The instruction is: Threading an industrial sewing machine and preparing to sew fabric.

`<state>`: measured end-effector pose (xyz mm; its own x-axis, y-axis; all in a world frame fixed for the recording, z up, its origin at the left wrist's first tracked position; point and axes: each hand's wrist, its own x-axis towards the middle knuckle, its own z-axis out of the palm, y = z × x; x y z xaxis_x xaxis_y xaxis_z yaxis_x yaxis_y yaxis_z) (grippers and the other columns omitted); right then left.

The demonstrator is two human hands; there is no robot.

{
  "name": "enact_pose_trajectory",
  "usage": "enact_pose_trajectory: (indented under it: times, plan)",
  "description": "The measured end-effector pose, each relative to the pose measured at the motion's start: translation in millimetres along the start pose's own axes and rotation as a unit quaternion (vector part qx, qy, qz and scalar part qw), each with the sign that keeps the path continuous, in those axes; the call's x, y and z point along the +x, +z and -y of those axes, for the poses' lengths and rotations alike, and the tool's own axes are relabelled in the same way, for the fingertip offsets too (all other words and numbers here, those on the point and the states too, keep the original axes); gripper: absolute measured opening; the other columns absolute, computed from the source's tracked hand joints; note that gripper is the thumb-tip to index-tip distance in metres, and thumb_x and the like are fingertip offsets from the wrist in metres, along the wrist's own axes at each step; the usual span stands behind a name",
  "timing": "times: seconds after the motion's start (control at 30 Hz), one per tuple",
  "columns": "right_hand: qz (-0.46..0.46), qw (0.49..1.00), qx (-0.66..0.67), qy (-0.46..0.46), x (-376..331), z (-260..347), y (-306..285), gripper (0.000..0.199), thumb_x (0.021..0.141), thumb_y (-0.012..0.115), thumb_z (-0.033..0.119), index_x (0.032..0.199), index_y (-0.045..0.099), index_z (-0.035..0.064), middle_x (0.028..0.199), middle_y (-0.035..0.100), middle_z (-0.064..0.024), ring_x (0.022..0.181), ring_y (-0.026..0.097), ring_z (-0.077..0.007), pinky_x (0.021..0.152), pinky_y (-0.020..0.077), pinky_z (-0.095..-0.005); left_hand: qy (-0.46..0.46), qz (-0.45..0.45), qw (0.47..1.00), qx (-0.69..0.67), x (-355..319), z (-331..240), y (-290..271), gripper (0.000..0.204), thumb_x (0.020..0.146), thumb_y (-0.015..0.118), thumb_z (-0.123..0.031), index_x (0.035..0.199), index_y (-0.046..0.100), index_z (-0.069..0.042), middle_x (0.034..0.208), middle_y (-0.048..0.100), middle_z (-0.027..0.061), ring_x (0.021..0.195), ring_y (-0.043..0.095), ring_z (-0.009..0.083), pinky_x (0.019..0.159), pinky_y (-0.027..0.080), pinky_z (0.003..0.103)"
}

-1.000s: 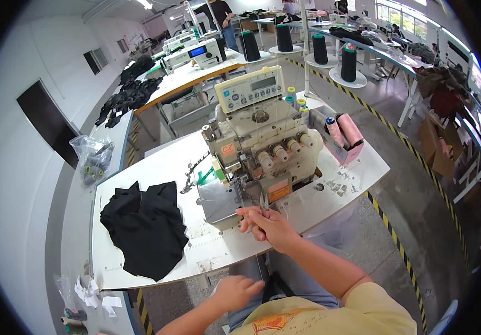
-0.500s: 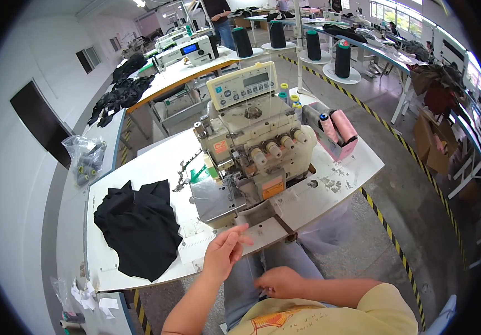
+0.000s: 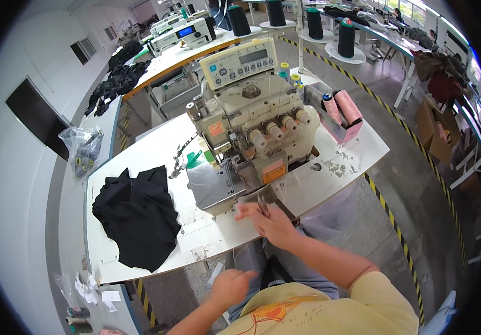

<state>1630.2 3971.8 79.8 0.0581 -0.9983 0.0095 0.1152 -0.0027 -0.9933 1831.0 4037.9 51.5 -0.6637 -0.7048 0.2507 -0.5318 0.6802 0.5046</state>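
Note:
My right hand [image 3: 274, 224] is raised at the front edge of a cream overlock sewing machine [image 3: 251, 125]. Its fingers are closed round a small, slim metal tool [image 3: 263, 205], perhaps tweezers or snips, blurred and partly hidden. Lower and to the left, my left hand [image 3: 232, 287] hangs above my lap with curled fingers and the thumb side turned right. What it holds, if anything, is too small to make out; a faint thread seems to run near it. A black strip [image 3: 277, 271] lies across my lap. Black cut fabric [image 3: 137, 218] lies on the white table, left of the machine.
Pink thread cones [image 3: 348, 107] stand in a box at the machine's right. Black thread cones [image 3: 346, 42] sit on round stands behind. A clear bag of spools [image 3: 84, 151] lies at far left, and another sewing machine [image 3: 187, 36] stands on the table beyond.
My right hand has come up from my lap to the machine's front edge with the tool. My left hand has dropped from the table edge toward my lap. The view has shifted slightly.

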Motion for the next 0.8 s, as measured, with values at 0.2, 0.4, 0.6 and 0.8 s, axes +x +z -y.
enact_pose_trajectory:
  times: [0.2,0.4,0.6,0.8]
  plan:
    - [0.025,0.968,0.234,0.090,28.8,23.5,2.2,0.024,0.093,0.042,0.016,0.109,0.057,0.0053,0.067,0.051,0.0018,0.046,0.031,-0.0026,0.043,0.0237,-0.0195,0.036,0.125,0.990,0.046,-20.6,-2.9,9.2,0.028,0.066,0.057,-0.008,0.091,0.064,-0.017,0.063,0.059,0.0012,0.060,0.058,0.0221,0.051,0.047,0.035]
    - [-0.055,0.991,-0.111,-0.043,5.5,4.0,2.5,0.010,0.080,0.049,0.006,0.079,0.059,0.0034,0.061,0.047,0.0002,0.054,0.038,-0.0058,0.049,0.0328,-0.0229,0.050,0.175,0.982,0.046,-21.8,8.5,11.2,0.026,0.068,0.057,-0.008,0.091,0.064,-0.018,0.065,0.059,0.0023,0.061,0.058,0.0236,0.052,0.046,0.036]
    - [-0.010,0.964,-0.225,-0.144,-21.6,-3.8,-5.6,0.006,0.073,0.055,0.005,0.079,0.055,0.0034,0.065,0.053,-0.0103,0.057,0.051,-0.0236,0.052,0.0403,-0.0316,0.007,0.054,0.998,0.029,15.1,14.3,-14.7,0.022,0.070,0.055,-0.011,0.090,0.062,-0.015,0.064,0.056,0.0054,0.062,0.057,0.0254,0.053,0.045,0.038]
    - [0.041,0.937,-0.311,-0.151,-36.2,1.1,-14.2,0.013,0.067,0.059,0.005,0.078,0.054,0.0075,0.067,0.054,-0.0099,0.065,0.055,-0.0305,0.056,0.0429,-0.0385,-0.147,-0.137,0.967,-0.156,69.3,11.2,-31.8,0.020,0.086,0.048,-0.010,0.101,0.061,-0.009,0.070,0.058,0.0078,0.055,0.050,0.0182,0.052,0.040,0.028]
